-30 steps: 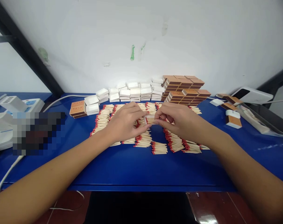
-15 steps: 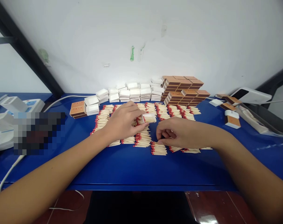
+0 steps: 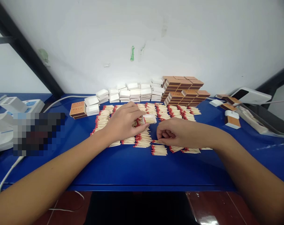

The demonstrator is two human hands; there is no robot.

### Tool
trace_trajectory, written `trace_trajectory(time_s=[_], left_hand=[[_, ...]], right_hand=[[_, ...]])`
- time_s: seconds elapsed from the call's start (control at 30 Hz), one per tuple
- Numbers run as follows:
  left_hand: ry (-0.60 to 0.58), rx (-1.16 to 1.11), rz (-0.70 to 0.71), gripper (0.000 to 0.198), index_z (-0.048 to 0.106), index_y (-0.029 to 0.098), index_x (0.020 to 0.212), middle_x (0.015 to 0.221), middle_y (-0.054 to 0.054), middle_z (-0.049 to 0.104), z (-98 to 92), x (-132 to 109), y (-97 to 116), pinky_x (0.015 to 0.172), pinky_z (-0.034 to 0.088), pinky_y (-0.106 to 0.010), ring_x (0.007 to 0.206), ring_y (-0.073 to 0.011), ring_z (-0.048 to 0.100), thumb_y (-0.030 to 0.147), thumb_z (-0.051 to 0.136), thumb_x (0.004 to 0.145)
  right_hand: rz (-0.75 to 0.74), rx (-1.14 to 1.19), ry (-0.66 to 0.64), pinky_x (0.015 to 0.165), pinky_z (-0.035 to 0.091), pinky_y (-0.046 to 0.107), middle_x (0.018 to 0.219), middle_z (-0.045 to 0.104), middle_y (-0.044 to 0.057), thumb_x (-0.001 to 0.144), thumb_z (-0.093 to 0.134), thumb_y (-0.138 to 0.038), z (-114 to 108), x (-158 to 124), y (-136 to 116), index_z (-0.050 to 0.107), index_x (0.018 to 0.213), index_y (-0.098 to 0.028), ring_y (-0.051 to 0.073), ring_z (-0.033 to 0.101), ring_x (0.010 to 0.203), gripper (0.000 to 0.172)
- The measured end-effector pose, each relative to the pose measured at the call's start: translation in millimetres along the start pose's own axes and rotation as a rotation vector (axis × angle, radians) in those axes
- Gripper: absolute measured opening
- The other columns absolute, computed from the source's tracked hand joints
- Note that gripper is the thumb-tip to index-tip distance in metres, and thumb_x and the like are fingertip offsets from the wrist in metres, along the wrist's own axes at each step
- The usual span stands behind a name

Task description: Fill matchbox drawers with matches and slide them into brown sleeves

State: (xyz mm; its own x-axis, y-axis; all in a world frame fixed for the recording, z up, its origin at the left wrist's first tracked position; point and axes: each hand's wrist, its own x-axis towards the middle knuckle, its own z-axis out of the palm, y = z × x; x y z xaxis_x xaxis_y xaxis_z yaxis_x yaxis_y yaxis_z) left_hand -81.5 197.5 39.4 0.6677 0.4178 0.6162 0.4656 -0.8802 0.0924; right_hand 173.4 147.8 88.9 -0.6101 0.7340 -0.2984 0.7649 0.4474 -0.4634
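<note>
Between the thumb and fingers of my left hand [image 3: 124, 120] is a white matchbox tray [image 3: 151, 115], partly filled with matches. It is held above rows of red-tipped matches [image 3: 143, 139] laid out on the blue table [image 3: 132, 172]. To its right, my right hand [image 3: 173, 132] is closed in a pinch, low over the table. A match or a few matches [image 3: 156, 142], red heads to the left, stick out from its fingertips. Just below that hand lies a short stack of matches [image 3: 159, 150].
White empty trays [image 3: 130, 93] are piled along the wall, beside stacked brown matchboxes [image 3: 184, 90]. More matchboxes [image 3: 77, 109] stand at left. Power strips [image 3: 27, 106] and a pixelated dark object [image 3: 39, 134] lie far left. Loose boxes [image 3: 232, 119] and a white device [image 3: 252, 95] sit at right.
My right hand's fingertips have drawn a match or a few matches slightly up from the short stack, leaving a gap. My left hand and the tray have stayed in place.
</note>
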Motion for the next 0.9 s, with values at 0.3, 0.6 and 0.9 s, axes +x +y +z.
trace_trajectory(time_s=[0.3,0.6,0.9], left_hand=[[-0.005,0.011,0.0,0.028,0.078,0.015,0.109,0.083,-0.006,0.073,0.1,0,0,0.085,0.055,-0.04,0.09,-0.0261,0.065,0.041,0.072,0.1],[-0.01,-0.046,0.052,0.027,0.077,0.016,0.104,0.084,-0.007,0.073,1.6,1,8,0.081,0.054,-0.038,0.089,-0.0248,0.064,0.042,0.07,0.101],[0.015,-0.036,0.025,0.028,0.078,0.016,0.107,0.082,-0.006,0.073,1.2,1,6,0.084,0.054,-0.039,0.09,-0.0252,0.065,0.042,0.071,0.101]], right_hand=[[-0.002,-0.003,0.058,0.06,0.038,0.03,0.083,0.071,0.002,0.094,0.061,-0.032,-2,1,-1,0.07,0.088,-0.023,0.016,0.057,0.067,0.014],[-0.142,-0.123,0.524,0.065,0.036,0.03,0.079,0.065,0.002,0.103,0.06,-0.041,0,11,8,0.067,0.09,-0.022,0.017,0.055,0.07,0.023],[-0.163,-0.159,0.546,0.064,0.034,0.031,0.078,0.064,0.002,0.104,0.059,-0.04,2,10,9,0.069,0.094,-0.022,0.017,0.054,0.069,0.023]])
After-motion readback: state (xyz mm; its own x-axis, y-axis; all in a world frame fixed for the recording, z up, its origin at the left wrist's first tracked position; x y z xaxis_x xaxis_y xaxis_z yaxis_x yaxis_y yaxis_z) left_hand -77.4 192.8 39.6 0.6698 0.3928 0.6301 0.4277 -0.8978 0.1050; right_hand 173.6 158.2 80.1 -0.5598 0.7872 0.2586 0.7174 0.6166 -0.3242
